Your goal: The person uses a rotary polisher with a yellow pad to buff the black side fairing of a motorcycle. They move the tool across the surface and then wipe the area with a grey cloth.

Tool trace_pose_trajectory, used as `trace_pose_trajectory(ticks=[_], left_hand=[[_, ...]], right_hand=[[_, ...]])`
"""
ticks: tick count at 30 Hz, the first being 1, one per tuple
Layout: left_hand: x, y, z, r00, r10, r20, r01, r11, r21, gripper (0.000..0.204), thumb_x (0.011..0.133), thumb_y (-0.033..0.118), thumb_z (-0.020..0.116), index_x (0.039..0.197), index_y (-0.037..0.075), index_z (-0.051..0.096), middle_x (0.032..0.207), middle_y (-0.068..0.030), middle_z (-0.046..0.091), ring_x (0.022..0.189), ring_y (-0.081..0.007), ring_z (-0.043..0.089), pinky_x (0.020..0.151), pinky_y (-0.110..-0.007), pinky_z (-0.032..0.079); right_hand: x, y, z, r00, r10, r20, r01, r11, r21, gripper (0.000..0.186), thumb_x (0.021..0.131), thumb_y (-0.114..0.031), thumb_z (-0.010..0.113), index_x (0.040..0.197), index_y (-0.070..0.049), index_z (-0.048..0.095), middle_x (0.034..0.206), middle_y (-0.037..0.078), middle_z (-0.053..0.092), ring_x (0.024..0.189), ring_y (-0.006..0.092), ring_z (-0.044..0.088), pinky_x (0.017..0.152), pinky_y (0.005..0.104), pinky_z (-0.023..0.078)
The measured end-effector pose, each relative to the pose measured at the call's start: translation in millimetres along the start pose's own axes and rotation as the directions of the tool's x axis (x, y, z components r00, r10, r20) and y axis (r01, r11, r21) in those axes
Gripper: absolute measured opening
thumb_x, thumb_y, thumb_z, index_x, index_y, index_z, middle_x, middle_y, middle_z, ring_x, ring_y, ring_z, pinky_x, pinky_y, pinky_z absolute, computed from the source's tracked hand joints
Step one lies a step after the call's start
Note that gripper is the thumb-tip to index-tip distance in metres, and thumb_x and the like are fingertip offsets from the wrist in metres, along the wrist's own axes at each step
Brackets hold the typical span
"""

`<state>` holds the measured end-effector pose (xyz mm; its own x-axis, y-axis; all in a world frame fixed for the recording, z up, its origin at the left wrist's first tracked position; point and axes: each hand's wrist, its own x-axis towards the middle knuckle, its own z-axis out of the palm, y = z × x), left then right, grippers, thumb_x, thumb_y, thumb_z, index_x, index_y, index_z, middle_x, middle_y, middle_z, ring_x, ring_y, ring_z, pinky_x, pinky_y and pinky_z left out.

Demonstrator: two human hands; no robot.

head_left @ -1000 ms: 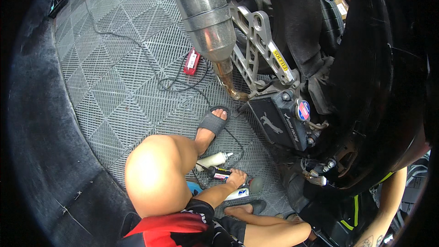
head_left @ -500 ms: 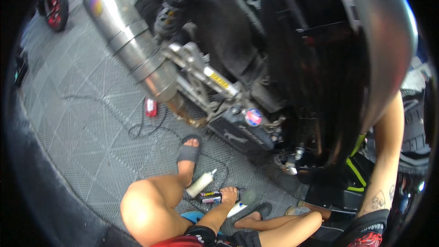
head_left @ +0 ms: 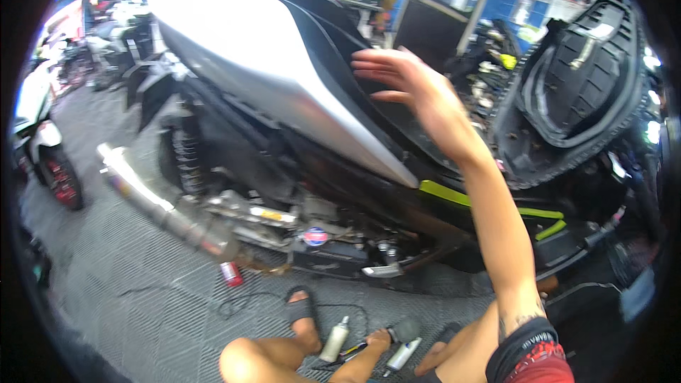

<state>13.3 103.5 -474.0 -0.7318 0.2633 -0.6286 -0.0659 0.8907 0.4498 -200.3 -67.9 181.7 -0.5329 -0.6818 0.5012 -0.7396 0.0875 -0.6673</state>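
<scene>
Beside me stands a partly stripped scooter with a silver-white side panel (head_left: 255, 42) and a dark opening under the seat. My right hand (head_left: 415, 89) hovers over that opening, fingers stretched out and slightly blurred, holding nothing. Low near the floor, my left hand (head_left: 379, 340) is closed around a dark hand-held tool with a round grey head (head_left: 406, 328). A pale squeeze bottle (head_left: 335, 340) stands to the left of this hand, and a white tube (head_left: 403, 356) lies to its right.
A silver exhaust (head_left: 167, 209) juts out at the scooter's left. On the floor lie a red can (head_left: 230, 274) and a dark cable. The removed black seat (head_left: 582, 78), underside showing, rests at the right. Another scooter's wheel (head_left: 60, 174) is at far left.
My view has tilted up, bringing the scooter's top and the workshop behind into sight. My right hand, hidden behind the panel before, now shows above the scooter. The left hand stays low with the tool.
</scene>
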Motion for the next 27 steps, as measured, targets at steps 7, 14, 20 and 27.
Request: trace_pose_trajectory(ticks=[7, 14, 20, 27], left_hand=[[-71, -9, -135, 0.789, 0.075, 0.610, -0.231, 0.956, 0.181, 0.055, 0.078, 0.047, 0.083, 0.117, 0.009, 0.075, 0.119, -0.0111, 0.074, 0.105, -0.0329, 0.071, 0.087, -0.045, 0.058], [-129, -27, -249, 0.940, 0.125, 0.319, -0.088, 0.988, -0.126, 0.067, 0.078, 0.043, 0.086, 0.113, -0.010, 0.066, 0.092, -0.0187, 0.072, 0.073, -0.0244, 0.071, 0.058, -0.038, 0.061], [-208, 78, -313, 0.973, 0.218, 0.080, -0.217, 0.976, -0.011, 0.047, 0.082, 0.032, 0.082, 0.120, 0.007, 0.072, 0.090, -0.0110, 0.075, 0.080, -0.0235, 0.072, 0.067, -0.037, 0.058], [-229, 119, -240, 0.982, 0.185, -0.021, -0.180, 0.971, 0.155, 0.039, 0.090, 0.026, 0.062, 0.125, 0.009, 0.068, 0.126, -0.0261, 0.067, 0.115, -0.0394, 0.066, 0.096, -0.051, 0.052]], right_hand=[[-266, -18, -18, 0.883, -0.233, -0.407, 0.113, 0.948, -0.297, 0.010, 0.087, -0.008, 0.073, 0.089, 0.001, 0.069, 0.087, 0.016, 0.072, 0.087, 0.0290, 0.071, 0.084, 0.0387, 0.056], [-406, 72, 20, 0.631, 0.559, -0.537, -0.198, 0.786, 0.586, 0.076, 0.111, -0.051, 0.028, 0.069, 0.001, 0.063, 0.074, 0.013, 0.067, 0.070, 0.0218, 0.065, 0.067, 0.0329, 0.052], [-416, 20, 13, 0.797, 0.339, -0.501, -0.201, 0.930, 0.309, 0.030, 0.103, -0.017, 0.060, 0.080, 0.002, 0.066, 0.074, 0.011, 0.063, 0.062, 0.0198, 0.062, 0.059, 0.0340, 0.050], [-431, 15, 9, 0.776, 0.229, -0.588, -0.192, 0.973, 0.126, 0.017, 0.090, -0.008, 0.074, 0.079, 0.003, 0.067, 0.072, 0.014, 0.064, 0.059, 0.0258, 0.062, 0.054, 0.0349, 0.047]])
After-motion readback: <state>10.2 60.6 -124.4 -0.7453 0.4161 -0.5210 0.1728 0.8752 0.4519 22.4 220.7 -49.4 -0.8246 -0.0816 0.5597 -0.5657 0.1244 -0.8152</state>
